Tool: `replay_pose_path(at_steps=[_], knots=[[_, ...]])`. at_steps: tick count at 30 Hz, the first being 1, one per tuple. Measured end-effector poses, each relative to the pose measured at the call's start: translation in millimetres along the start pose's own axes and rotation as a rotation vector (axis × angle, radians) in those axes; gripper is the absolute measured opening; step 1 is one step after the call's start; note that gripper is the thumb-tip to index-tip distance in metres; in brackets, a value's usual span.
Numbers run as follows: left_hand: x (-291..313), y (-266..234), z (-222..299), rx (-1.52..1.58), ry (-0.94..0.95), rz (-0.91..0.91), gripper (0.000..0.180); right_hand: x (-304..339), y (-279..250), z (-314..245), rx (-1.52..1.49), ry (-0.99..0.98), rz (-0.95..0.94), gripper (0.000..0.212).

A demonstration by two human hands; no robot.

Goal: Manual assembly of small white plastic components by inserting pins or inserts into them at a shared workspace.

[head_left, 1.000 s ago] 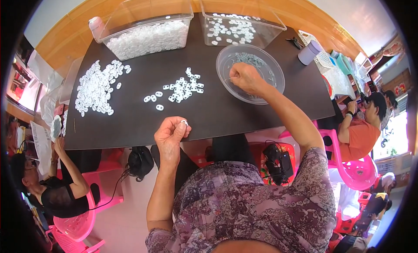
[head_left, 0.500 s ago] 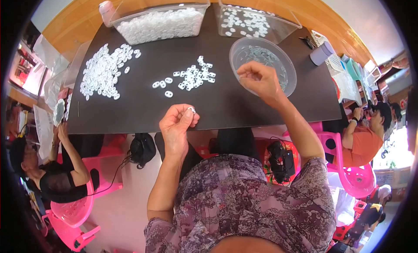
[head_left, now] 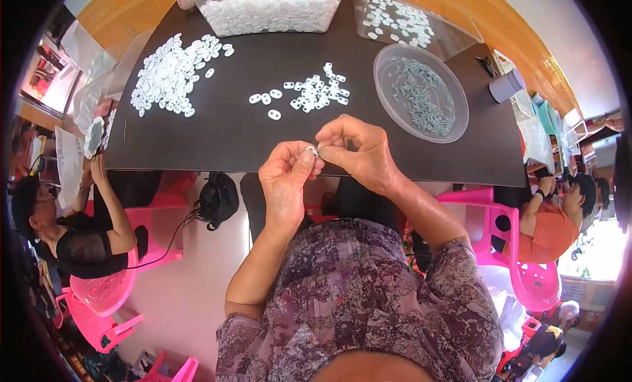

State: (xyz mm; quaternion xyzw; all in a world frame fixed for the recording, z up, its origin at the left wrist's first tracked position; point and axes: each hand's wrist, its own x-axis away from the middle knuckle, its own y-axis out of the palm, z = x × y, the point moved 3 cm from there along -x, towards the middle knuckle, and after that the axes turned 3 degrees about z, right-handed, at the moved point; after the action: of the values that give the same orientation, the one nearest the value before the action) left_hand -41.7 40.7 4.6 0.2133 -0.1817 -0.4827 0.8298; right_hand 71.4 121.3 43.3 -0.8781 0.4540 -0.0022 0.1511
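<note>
Near the table's front edge, my left hand (head_left: 284, 178) pinches a small white plastic piece (head_left: 313, 150) between thumb and forefinger. My right hand (head_left: 362, 155) meets it from the right, its thumb and forefinger pressed together at the piece. Whatever is between those right fingertips is too small to make out. Beyond my hands lies a cluster of small white pieces with dark holes (head_left: 316, 92), with a few loose white oval pieces (head_left: 266, 98) to its left. A round clear bowl (head_left: 380, 96) at the right holds many thin grey-green pins (head_left: 424, 99).
A large heap of white ovals (head_left: 164, 79) covers the table's left part. Two clear plastic bins (head_left: 276, 28) with white pieces stand along the back. A lidded purple-grey container (head_left: 507, 86) is at the far right. Other people sit left and right on pink chairs (head_left: 105, 286).
My right hand has moved from over the bowl down and left to the white piece in my left hand. The view has shifted, so the table sits higher in the picture.
</note>
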Motion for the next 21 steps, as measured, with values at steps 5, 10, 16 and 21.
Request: replay_pose_path(at_steps=[5, 10, 16, 21], knots=[[1, -2, -2, -0.029, 0.022, -0.004, 0.011, 2, 3, -1, 0.019, -0.004, 0.007, 0.014], [2, -4, -1, -0.051, 0.039, 0.005, 0.011, 2, 6, -5, 0.035, 0.003, 0.003, 0.013], [4, -6, 1, -0.085, 0.108, -0.017, 0.011, 2, 9, -7, 0.059, -0.017, -0.011, 0.014], [6, -6, 2, -0.14, 0.179, 0.005, 0.011, 3, 13, -6, 0.026, 0.01, -0.011, 0.013]])
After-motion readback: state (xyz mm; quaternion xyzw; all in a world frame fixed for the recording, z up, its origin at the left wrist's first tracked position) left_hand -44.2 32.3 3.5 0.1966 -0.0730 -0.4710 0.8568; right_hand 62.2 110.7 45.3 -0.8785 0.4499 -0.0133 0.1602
